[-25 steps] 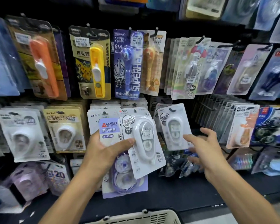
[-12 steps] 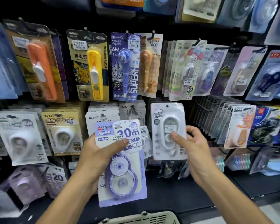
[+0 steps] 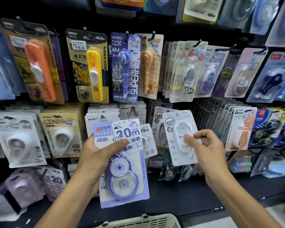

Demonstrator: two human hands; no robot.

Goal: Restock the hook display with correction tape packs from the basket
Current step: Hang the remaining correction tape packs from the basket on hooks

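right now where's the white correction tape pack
In the head view, the white correction tape pack sits right of centre, pinched in the right hand, just in front of matching white packs on the lower hook row and right of the purple 30m pack.

Upright purple pack [image 3: 123, 163], tilted white pack [image 3: 181, 137]

Basket [image 3: 148, 222] cut off below
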